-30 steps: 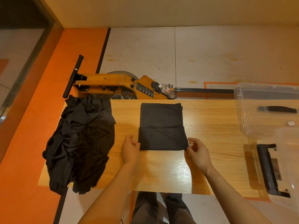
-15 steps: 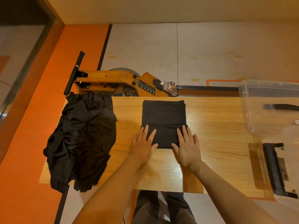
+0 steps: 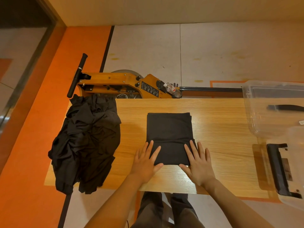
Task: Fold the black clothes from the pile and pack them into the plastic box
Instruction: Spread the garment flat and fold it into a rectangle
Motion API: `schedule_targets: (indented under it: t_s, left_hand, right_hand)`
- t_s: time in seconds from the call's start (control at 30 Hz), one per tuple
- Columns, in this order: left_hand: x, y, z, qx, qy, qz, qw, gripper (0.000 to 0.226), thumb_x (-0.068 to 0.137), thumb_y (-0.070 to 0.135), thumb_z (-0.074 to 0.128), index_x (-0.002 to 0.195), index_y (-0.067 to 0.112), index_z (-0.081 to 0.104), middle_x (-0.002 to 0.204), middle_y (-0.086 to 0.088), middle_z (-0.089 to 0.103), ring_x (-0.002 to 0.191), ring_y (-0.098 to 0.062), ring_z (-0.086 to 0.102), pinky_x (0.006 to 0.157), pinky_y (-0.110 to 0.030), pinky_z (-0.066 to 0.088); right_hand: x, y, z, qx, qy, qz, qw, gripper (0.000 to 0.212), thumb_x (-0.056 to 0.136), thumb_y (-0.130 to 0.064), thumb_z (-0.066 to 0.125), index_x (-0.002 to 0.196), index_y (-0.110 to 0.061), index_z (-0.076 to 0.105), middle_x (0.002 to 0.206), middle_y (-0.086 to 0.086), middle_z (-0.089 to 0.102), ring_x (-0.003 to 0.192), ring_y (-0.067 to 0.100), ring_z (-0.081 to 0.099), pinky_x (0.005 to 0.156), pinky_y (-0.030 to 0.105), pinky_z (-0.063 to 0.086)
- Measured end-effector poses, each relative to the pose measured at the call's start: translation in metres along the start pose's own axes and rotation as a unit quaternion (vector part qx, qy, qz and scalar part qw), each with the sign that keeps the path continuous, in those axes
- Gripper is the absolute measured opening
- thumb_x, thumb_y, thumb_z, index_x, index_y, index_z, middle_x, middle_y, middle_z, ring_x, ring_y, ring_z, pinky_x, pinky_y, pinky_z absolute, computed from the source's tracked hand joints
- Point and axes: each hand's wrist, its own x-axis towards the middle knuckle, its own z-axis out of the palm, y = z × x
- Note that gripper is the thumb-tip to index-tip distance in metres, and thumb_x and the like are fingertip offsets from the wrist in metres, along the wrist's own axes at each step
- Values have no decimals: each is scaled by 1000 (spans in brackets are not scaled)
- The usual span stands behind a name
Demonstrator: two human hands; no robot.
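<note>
- While both hands lie flat on it, the folded black garment [image 3: 169, 137] sits mid-table on the wooden table [image 3: 222, 145], a fold line running across its near third.
- Left hand [image 3: 145, 163]: fingers straight and spread, index and middle over the garment's near left corner, palm on the wood; grasping nothing.
- Right hand [image 3: 198, 165]: fingers straight and spread, inner fingers on the garment's near right corner, thumb along its near edge; grasping nothing.
- Pile of black clothes [image 3: 85, 142]: crumpled at the table's left end, part hanging over the left and near edges; well apart from the folded piece.
- Clear plastic box [image 3: 256, 116]: far right end of the table, open top. A black handle shape shows through its wall; contents otherwise not discernible.
- Box lid [image 3: 294, 162]: clear with a black latch, near right, just beside the box.
- Wooden rowing machine [image 3: 125, 85] on the floor beyond the far edge, a water bottle [image 3: 171, 89] resting on it.
</note>
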Motion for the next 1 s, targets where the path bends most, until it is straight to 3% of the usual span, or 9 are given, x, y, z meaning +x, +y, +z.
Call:
schedule_targets:
  t_s: [0.13, 0.33, 0.47, 0.7, 0.87, 1.0]
  left_hand:
    - [-5, 4, 4, 10, 30, -9, 999, 68, 92, 66, 16, 151, 39, -6, 158, 1, -23, 147, -22, -16, 117, -45, 2]
    - [11, 0, -23, -45, 113, -25, 992, 48, 100, 49, 35, 145, 33, 35, 155, 1, 26, 141, -21, 25, 113, -39, 18]
    - [34, -10, -44, -101, 146, -66, 982, 43, 99, 42, 44, 140, 31, 41, 147, 2, 37, 134, -18, 33, 109, -38, 25]
    - [88, -24, -82, -320, 136, -170, 922, 48, 91, 32, 62, 135, 21, 48, 132, -5, 54, 123, -24, 49, 102, -45, 41]
    - [113, -32, -94, -345, 116, -188, 912, 51, 89, 26, 67, 135, 17, 47, 133, -7, 54, 122, -25, 51, 101, -45, 43]
    - [128, -35, -97, -347, 105, -193, 912, 47, 90, 23, 65, 133, 16, 48, 130, -6, 55, 119, -24, 53, 98, -42, 44]
  right_hand:
    - [-10, -4, -1, 15, 6, 1, 1000, 75, 95, -71, 24, 152, -24, 28, 161, 7, 23, 148, 36, 14, 115, 55, 9]
    - [6, -9, -21, 73, 93, 29, 993, 59, 98, -55, 26, 125, -20, 64, 135, 8, 56, 130, 31, 43, 111, 51, 25]
    - [32, -7, -41, 175, 147, 63, 971, 35, 98, -34, 53, 124, -13, 64, 123, 10, 58, 115, 30, 53, 97, 43, 44]
    - [92, -3, -85, 440, 116, 238, 858, 52, 91, -20, 68, 136, -3, 49, 126, 15, 62, 115, 29, 60, 97, 37, 46]
    - [123, 3, -90, 471, 112, 285, 827, 50, 89, -18, 70, 133, -3, 51, 118, 14, 65, 113, 29, 61, 96, 35, 46]
    - [139, 5, -90, 450, 108, 305, 832, 43, 91, -24, 68, 125, -1, 56, 116, 15, 65, 110, 30, 61, 88, 33, 44]
